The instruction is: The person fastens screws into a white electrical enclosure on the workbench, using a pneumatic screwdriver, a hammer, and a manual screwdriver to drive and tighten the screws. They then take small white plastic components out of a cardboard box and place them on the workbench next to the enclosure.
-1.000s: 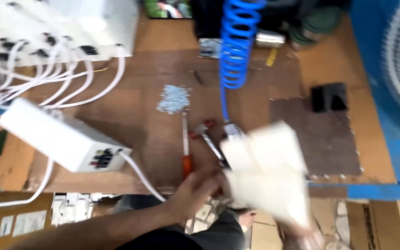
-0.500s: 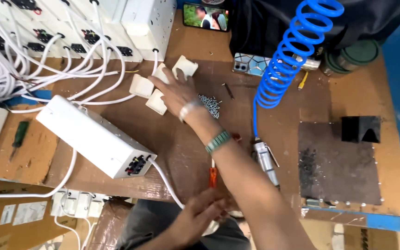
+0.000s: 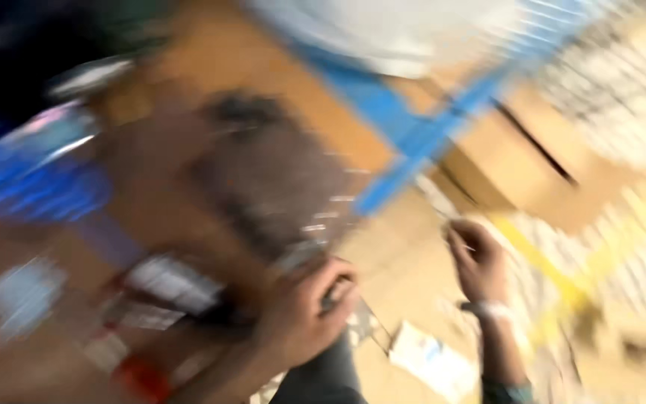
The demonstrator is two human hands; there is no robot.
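Note:
The whole view is smeared by motion. My left hand [image 3: 304,314] is curled over the front edge of the wooden table [image 3: 151,224], its fingers bent around something small and grey that I cannot make out. My right hand [image 3: 476,262], with a pale band on the wrist, reaches down past the table's right side toward a brown cardboard box [image 3: 517,172]. Its fingers are drawn together, and the blur hides whether anything is between them.
A dark grey mat [image 3: 278,179] lies on the table beside a blue frame rail [image 3: 413,142]. A blurred blue coiled hose [image 3: 31,179] sits at the left and a red-handled tool [image 3: 140,374] at the lower left. A white packet [image 3: 431,359] lies on the floor.
The view has swung sharply right and down. My right hand has left the white pieces at the table's back and now hangs beside the table. My left hand has come up to the table edge.

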